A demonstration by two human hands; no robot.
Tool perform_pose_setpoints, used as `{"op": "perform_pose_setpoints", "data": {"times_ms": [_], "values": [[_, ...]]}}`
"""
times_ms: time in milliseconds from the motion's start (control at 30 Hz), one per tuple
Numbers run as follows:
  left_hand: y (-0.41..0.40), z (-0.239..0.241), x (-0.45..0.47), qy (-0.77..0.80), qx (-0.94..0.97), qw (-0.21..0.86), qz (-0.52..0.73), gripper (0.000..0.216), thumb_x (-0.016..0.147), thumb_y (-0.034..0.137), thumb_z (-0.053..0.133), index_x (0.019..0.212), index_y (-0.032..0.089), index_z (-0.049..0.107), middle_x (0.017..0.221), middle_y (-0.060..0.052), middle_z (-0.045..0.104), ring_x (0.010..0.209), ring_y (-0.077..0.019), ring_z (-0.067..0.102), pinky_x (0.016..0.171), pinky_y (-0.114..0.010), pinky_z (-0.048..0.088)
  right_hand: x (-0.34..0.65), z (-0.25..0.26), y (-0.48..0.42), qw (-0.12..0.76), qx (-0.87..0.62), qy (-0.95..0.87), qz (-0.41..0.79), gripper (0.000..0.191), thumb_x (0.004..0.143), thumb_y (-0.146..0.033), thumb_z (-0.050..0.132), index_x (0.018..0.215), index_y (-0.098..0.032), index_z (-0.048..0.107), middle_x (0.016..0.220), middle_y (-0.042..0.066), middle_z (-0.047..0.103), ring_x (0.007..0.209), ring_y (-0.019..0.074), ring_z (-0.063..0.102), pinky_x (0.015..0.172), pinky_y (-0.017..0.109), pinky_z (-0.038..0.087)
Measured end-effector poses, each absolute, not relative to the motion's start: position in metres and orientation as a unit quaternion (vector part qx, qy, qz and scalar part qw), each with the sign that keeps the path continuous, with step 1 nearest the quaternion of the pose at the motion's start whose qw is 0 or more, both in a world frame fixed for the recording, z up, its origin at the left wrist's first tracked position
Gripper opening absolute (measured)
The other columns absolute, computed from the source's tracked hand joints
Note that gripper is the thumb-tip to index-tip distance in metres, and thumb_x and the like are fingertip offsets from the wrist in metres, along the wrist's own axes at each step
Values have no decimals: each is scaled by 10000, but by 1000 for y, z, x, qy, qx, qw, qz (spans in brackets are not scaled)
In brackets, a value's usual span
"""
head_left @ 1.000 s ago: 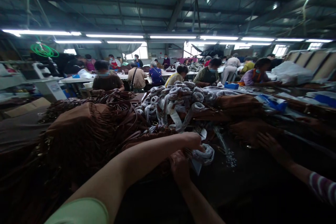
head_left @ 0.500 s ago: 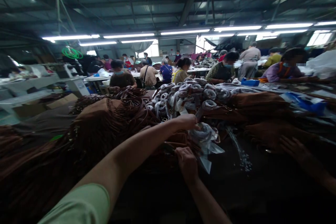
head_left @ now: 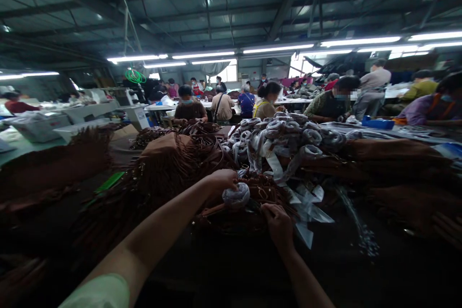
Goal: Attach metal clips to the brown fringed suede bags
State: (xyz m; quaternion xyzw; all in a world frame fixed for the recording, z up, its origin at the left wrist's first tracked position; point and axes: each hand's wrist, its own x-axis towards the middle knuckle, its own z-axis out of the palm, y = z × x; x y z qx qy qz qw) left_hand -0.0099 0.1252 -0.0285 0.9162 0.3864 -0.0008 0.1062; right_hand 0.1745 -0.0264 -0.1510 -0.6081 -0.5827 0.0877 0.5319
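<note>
My left hand [head_left: 223, 180] is closed on a plastic-wrapped coiled strap [head_left: 236, 196], a pale grey ring, just over a dark brown fringed bag [head_left: 231, 221]. My right hand [head_left: 278, 224] pinches the upper edge of that bag at its right side, thumb and fingers together. Small metal clasps show between my hands. Behind them rises a heap of wrapped coiled straps [head_left: 285, 130], with loose clear plastic strips [head_left: 310, 214] hanging at its right.
Brown fringed bags [head_left: 168, 147] are piled to the left, near a green comb-like piece [head_left: 110, 182]. More brown bags [head_left: 393, 154] and a bundle of thin clear ties [head_left: 359, 228] lie right. Another person's hand [head_left: 447, 226] rests at the right edge. Several seated workers face tables beyond.
My left hand has come back from the heap toward me and left, bringing a wrapped coiled strap over the bag. My right hand stays at the bag's edge. The view has turned left.
</note>
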Motion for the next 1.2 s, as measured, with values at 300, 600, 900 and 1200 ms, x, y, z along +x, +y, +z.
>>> {"op": "perform_pose_setpoints", "data": {"times_ms": [300, 600, 900, 1200], "values": [[113, -34, 66, 339, 938, 73, -11, 222, 635, 251, 716, 857, 255, 720, 841, 11, 692, 786, -175, 613, 660, -224, 433, 177, -154, -25, 528, -613, -579, 102, 247, 827, -395, 537, 835, -224, 716, 929, 69, 697, 905, 222, 609, 825, 355, 461], [101, -55, 41, 376, 907, 158, 103, 232, 784, 294, 595, 983, 221, 689, 909, -19, 694, 841, -174, 619, 738, -241, 454, 172, -142, -11, 473, -670, -564, 98, 280, 788, -438, 543, 820, -246, 744, 831, 59, 710, 768, 214, 652, 658, 302, 468], [100, -82, 39, 325, 918, 186, 127, 240, 763, 233, 610, 974, 212, 723, 973, -22, 714, 929, -169, 625, 836, -231, 441, 171, -136, -8, 479, -685, -529, 147, 335, 773, -483, 531, 815, -241, 759, 787, 64, 734, 716, 226, 673, 568, 273, 450], [91, -84, 33, 291, 922, 175, 187, 217, 779, 235, 606, 949, 203, 738, 927, -39, 711, 903, -177, 622, 841, -246, 443, 169, -130, -9, 490, -695, -492, 188, 357, 764, -486, 537, 820, -212, 760, 782, 70, 735, 720, 236, 673, 574, 273, 451]]}}
